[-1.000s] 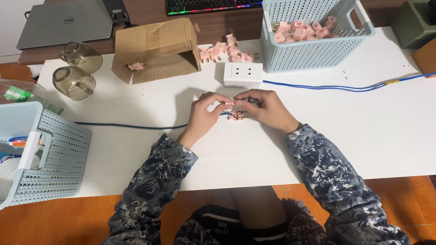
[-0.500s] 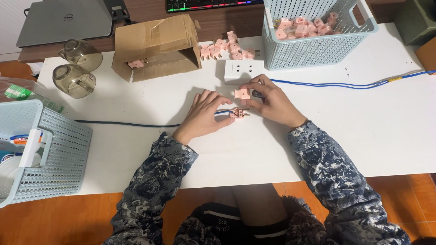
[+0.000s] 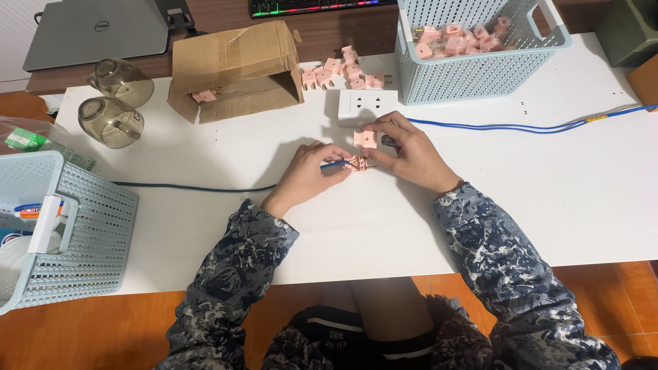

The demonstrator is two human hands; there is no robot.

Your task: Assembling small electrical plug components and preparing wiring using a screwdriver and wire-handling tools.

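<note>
Pink plug (image 3: 358, 163) on blue cable (image 3: 334, 165); pink cover (image 3: 364, 139) above.

Matt white table (image 3: 480, 205), seemingly smooth pink plastic plugs (image 3: 346, 72), rough cardboard box (image 3: 233, 58).

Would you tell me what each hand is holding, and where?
Left hand pinches the blue cable near its end; right hand holds a pink plug half by its edges.

On the white bench (image 3: 480, 205), the left hand (image 3: 310, 175) holds a blue cable (image 3: 192, 187) against a small pink plug (image 3: 357, 163). The right hand (image 3: 409, 152) pinches a pink cover (image 3: 364, 139) just above it. A white socket block (image 3: 367, 106) lies near, beside a blue basket (image 3: 480, 72).
</note>
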